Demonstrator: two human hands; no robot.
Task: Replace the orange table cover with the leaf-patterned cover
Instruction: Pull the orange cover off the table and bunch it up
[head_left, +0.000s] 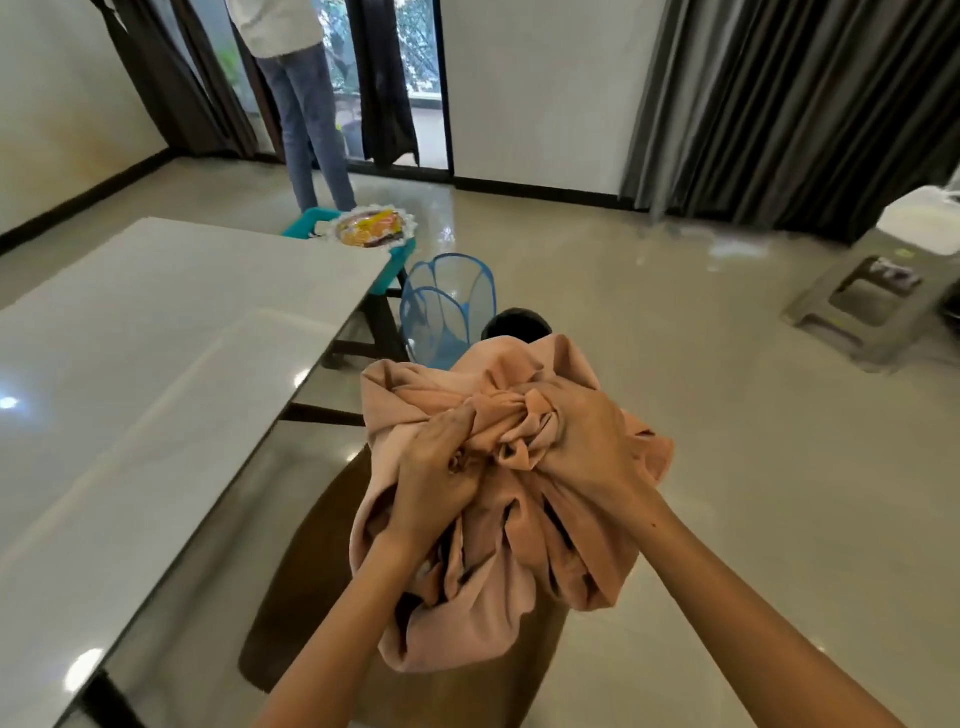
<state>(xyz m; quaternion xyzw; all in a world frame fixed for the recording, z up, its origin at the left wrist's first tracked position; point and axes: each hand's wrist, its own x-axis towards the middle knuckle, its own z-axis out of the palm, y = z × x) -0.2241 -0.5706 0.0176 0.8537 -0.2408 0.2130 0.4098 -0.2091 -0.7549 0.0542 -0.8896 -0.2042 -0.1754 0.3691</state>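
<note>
The table at left is left bare. A plate of something yellow is seen beyond its far right corner, apparently on a teal stool. The orange cover is bunched and held off the table, gripped by the left hand and right hand alike. A blue mesh basket stands straight ahead beyond the bundle, equally near both hands; its contents cannot be made out.

Fingertips of the left hand and right hand buried in folds of the orange cover. Lower half of the blue mesh basket hidden behind that bundle. Standing person cut off above the waist by the top edge. Table cropped at left.
</note>
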